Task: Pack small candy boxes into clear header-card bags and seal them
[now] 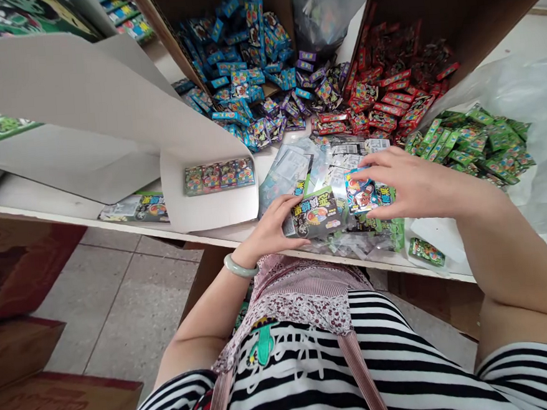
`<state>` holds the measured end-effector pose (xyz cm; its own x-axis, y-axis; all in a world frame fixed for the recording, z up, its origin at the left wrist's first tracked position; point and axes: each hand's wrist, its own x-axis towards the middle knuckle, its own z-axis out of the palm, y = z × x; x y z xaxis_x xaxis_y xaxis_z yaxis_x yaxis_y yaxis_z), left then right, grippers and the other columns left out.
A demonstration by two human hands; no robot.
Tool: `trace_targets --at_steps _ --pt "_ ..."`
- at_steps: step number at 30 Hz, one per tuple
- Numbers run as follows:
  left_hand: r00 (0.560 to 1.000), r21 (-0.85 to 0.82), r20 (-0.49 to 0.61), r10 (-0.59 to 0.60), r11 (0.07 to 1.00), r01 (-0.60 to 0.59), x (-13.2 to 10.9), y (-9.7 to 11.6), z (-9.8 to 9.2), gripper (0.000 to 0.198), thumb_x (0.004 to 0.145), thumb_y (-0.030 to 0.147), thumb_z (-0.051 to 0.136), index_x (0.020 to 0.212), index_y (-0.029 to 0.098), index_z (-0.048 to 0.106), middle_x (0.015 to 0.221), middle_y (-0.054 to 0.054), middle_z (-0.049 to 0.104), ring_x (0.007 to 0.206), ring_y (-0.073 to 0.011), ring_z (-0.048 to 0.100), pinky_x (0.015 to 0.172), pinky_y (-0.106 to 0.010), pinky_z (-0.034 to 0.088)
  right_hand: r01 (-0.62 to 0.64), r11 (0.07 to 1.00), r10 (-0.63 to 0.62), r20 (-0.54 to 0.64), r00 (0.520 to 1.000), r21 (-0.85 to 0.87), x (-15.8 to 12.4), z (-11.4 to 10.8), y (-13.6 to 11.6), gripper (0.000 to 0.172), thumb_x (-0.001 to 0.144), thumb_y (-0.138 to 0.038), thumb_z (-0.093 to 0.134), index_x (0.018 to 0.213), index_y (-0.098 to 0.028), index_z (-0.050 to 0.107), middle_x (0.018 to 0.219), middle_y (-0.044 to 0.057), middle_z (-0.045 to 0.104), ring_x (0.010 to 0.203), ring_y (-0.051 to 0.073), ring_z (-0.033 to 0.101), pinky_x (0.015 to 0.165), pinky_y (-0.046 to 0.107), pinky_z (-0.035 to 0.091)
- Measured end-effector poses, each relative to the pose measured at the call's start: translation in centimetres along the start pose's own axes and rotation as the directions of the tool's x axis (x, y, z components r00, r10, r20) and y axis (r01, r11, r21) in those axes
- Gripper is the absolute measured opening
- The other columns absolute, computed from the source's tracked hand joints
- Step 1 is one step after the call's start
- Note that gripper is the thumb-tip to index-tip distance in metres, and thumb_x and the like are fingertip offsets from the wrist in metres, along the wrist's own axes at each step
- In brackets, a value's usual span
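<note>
My left forearm (201,313) slants up from the lower left of the frame to a wrist (246,255) just below the middle. My left hand (272,225) points right, thumb low and fingers above, curved in a grip. My right forearm (504,232) comes in from the right edge, angled up and leftward. My right hand (415,182) sits right of centre, its fingers reaching left above the thumb, set in a pinch.
</note>
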<state>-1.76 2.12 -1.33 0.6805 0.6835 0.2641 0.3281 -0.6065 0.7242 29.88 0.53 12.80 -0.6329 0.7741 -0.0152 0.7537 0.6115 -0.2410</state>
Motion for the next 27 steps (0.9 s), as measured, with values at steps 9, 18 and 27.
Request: trace_targets --at_steps 9,18,27 --pt "0.999 0.012 -0.037 -0.016 1.0 0.016 -0.1 0.4 0.5 0.095 0.074 0.059 0.08 0.15 0.021 0.039 0.14 -0.017 0.049 0.134 -0.0352 0.049 0.116 -0.055 0.041 0.01 1.0 -0.01 0.002 1.0 0.011 -0.6 1.7 -2.1 0.055 0.083 -0.035 0.071 0.134 -0.015 0.062 0.135 0.019 0.055 0.121 0.04 0.05 0.102 0.056 0.045" --pt "0.992 0.056 -0.12 0.024 0.998 -0.018 0.0 0.9 1.9 0.095 0.072 0.058 0.082 0.147 0.019 0.038 0.135 -0.017 0.05 0.128 -0.0342 0.052 0.11 -0.054 0.046 -0.052 0.953 0.068 -0.043 0.997 0.299 0.2 4.5 -2.4 0.08 0.08 -0.042 0.077 0.149 -0.026 0.039 0.151 0.015 0.04 0.142 0.036 0.039 0.115 0.058 0.038" --pt "0.948 -0.111 -0.238 -0.214 0.975 0.192 0.5 2.9 3.1 0.083 0.077 0.052 0.08 0.141 0.018 0.04 0.136 -0.017 0.053 0.128 -0.0338 0.055 0.11 -0.053 0.047 -0.233 0.699 0.458 -0.173 0.872 0.676 1.0 9.6 -3.9 0.04 0.091 -0.037 0.058 0.13 -0.026 0.06 0.143 0.015 0.046 0.105 0.027 0.065 0.079 0.041 0.06"
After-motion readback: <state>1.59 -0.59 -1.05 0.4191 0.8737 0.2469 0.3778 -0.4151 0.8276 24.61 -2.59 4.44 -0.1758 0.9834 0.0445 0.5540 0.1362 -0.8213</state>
